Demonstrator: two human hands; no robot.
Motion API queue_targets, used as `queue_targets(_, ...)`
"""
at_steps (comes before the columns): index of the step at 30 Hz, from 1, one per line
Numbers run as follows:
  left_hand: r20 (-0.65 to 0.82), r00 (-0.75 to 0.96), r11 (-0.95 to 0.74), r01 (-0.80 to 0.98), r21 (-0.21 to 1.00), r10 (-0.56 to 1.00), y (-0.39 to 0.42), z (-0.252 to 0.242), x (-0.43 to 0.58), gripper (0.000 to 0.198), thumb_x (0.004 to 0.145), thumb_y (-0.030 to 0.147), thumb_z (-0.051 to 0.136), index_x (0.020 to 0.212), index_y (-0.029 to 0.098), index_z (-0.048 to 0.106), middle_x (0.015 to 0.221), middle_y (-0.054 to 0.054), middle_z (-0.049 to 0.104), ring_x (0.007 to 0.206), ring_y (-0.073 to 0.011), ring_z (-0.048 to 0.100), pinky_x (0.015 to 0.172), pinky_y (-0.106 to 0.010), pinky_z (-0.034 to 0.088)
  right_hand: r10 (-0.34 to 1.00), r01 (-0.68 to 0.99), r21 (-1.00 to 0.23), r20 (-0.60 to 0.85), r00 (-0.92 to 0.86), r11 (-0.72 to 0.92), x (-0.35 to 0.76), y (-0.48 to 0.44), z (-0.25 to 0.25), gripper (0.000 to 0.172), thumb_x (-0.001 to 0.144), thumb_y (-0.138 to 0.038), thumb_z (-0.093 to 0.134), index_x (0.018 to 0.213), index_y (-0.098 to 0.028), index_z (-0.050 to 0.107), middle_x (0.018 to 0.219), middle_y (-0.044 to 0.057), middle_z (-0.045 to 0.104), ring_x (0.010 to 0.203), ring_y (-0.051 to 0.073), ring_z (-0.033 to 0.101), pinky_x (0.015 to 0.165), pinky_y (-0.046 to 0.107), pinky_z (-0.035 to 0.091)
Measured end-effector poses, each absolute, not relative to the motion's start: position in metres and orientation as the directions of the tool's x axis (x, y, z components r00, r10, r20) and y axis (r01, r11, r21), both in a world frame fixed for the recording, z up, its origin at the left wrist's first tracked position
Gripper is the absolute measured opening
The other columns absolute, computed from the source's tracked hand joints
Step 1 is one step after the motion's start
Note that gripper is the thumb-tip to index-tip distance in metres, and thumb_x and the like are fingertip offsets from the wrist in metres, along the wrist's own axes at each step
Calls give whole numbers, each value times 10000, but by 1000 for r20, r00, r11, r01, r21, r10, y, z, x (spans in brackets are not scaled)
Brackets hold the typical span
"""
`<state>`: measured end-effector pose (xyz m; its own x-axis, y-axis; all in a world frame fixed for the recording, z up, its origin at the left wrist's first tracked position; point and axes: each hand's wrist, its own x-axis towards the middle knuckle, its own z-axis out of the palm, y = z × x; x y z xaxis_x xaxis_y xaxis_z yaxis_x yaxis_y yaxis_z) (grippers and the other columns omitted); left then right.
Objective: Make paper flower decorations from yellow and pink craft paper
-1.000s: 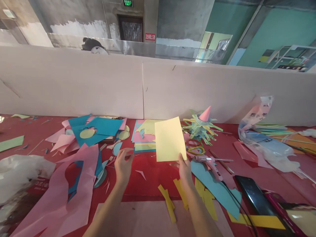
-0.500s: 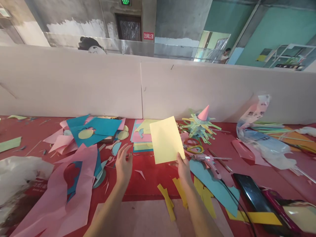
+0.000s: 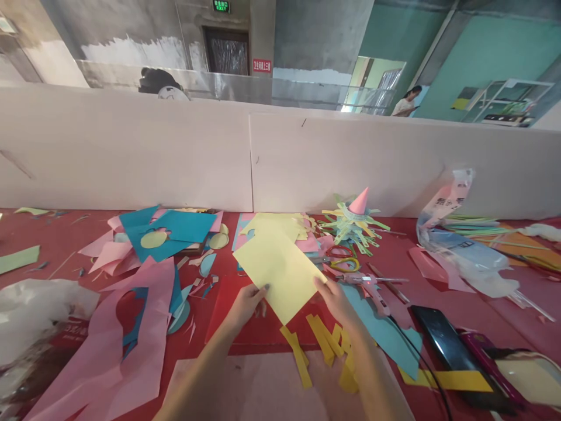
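Note:
A plain pale yellow sheet of paper (image 3: pixel 280 272) is held up at a slant, one corner pointing down toward me. My left hand (image 3: pixel 248 304) pinches its lower left edge, thumb on top and fingers underneath. At the right corner my right hand (image 3: pixel 335 295) grips the sheet in the same way. Beneath it lies a red sheet (image 3: pixel 225 307) on the table. Behind it sits a stack of coloured paper with a cut yellow piece (image 3: pixel 280 222) on top. Several dark yellow strips (image 3: pixel 324 339) lie close to my right forearm.
On the right are a pink glue gun (image 3: pixel 372 289), yellow-handled scissors (image 3: pixel 346 265), a phone (image 3: pixel 445 333) and a paper figure with a pink cone (image 3: pixel 359 202). Pink paper scraps (image 3: pixel 149 351) and teal sheets (image 3: pixel 188 225) cover the left. A white partition (image 3: pixel 175 152) closes the back; a person (image 3: pixel 405 104) is beyond it.
My left hand has moved in and taken hold of the yellow sheet. The sheet has come down nearer and turned cornerwise, still in my right hand. The person beyond the partition shows more.

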<state>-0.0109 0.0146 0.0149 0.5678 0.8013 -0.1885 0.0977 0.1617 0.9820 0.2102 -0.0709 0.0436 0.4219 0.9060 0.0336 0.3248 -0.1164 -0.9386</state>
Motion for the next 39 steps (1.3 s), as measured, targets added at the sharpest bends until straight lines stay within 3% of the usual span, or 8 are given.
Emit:
queue_targets(3,-188,479,156,107,982,858,18,10,-10,399,730,547,523,655,156,514,374,13,544,299,-96,442,351,-199,342,909,487,-851,27,417,-198,238,-85,51,406,826,-484,432,1077,-214,604,909,64,674,727,204,613,606,291,448)
queue_targets(7,-164,368,139,93,986,915,22,10,-12,410,727,536,526,562,163,479,401,-19,577,318,-101,459,353,-205,364,785,704,-549,131,605,-451,282,-112,49,298,799,-401,444,898,-193,634,917,93,656,824,233,601,673,312,421)
queue_targets(10,-156,335,138,77,987,929,24,11,-13,414,721,529,540,541,160,483,394,-25,574,319,-100,455,355,-205,366,687,686,-379,156,709,-622,306,-128,39,290,765,-377,485,940,-179,604,972,109,637,873,244,595,646,298,407)
queue_targets(23,-207,354,198,60,978,912,25,12,-11,348,691,485,564,596,153,520,418,-22,588,331,-109,483,335,-204,392,696,680,-173,-45,717,-712,343,-143,34,277,812,-381,452,797,-211,670,780,96,685,683,210,637,543,264,387)
queue_targets(26,-207,350,195,69,978,914,25,10,-11,348,702,481,554,590,153,514,425,-25,593,326,-107,480,329,-205,390,722,711,-172,-7,691,-682,346,-130,48,355,833,-416,405,867,-190,677,855,116,685,762,228,641,593,281,420)
queue_targets(32,-197,375,180,80,980,906,26,3,-11,364,726,489,544,610,144,541,441,-32,603,341,-109,499,353,-201,395,912,915,-102,97,400,-390,340,-56,71,313,845,-188,397,1049,-206,634,1055,86,641,925,189,594,710,248,409)
queue_targets(35,-196,394,179,80,981,898,29,-4,-10,368,731,499,541,633,145,551,439,-21,599,332,-104,488,351,-199,393,977,977,5,-33,213,-213,339,-23,67,360,778,-107,480,1087,-223,622,1022,90,626,943,194,573,703,237,390)
queue_targets(39,-177,415,159,78,984,892,32,-15,-10,396,751,520,513,647,141,564,439,-20,595,327,-98,482,350,-195,390,984,992,66,-136,117,-109,344,-1,55,346,764,-224,564,1109,-210,581,1036,106,595,952,224,564,709,262,387)
